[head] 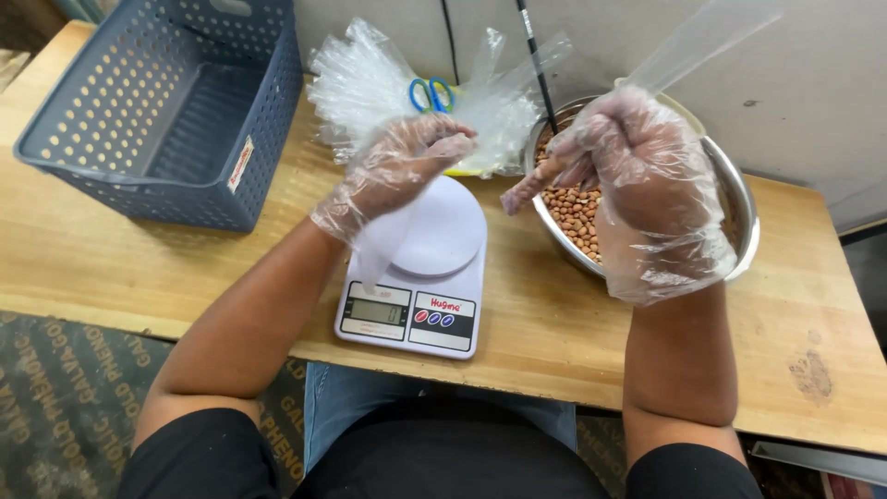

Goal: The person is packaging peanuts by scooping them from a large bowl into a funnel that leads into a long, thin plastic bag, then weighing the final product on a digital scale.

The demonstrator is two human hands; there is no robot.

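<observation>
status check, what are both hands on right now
Left hand pinching clear bag above scale. Right hand fisted over peanut bowl. Nothing in the way.

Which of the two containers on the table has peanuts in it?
The round metal bowl under the right hand holds the peanuts. The blue plastic basket, far left, has holes in its walls and no peanuts.

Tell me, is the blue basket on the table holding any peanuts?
No. The blue basket shows only its bare perforated floor; the peanuts lie in the metal bowl.
</observation>
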